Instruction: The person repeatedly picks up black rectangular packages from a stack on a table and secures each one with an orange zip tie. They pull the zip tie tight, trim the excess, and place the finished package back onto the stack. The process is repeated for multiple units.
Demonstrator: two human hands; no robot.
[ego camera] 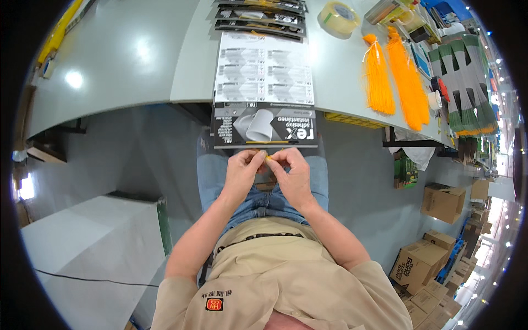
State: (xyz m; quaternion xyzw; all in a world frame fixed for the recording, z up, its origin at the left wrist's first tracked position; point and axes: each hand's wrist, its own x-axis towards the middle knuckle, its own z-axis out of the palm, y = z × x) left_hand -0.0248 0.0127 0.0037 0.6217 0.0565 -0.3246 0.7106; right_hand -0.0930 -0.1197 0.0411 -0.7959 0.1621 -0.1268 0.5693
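Note:
My left hand (pixel 242 170) and my right hand (pixel 292 170) meet above my lap, thumbs and fingertips pinched together. Between them is a short bit of yellow-orange cord (pixel 269 157); whether it is being knotted is too small to tell. Just beyond my fingertips, a black printed display card (pixel 243 126) for rex instant adhesive juts over the table's front edge. A yellow strand (pixel 272 142) lies along the card's near edge. White sheets with repeated grey print panels (pixel 264 68) continue from the card across the table. My fingers hide most of the cord.
More black cards (pixel 260 20) are stacked at the back of the table (pixel 132 49). To the right are a tape roll (pixel 339 18), two orange cord bundles (pixel 379 78) and strung grey-green cards (pixel 464 86). Cardboard boxes (pixel 425 260) stand on the floor at right, a pale cabinet (pixel 95 231) at left.

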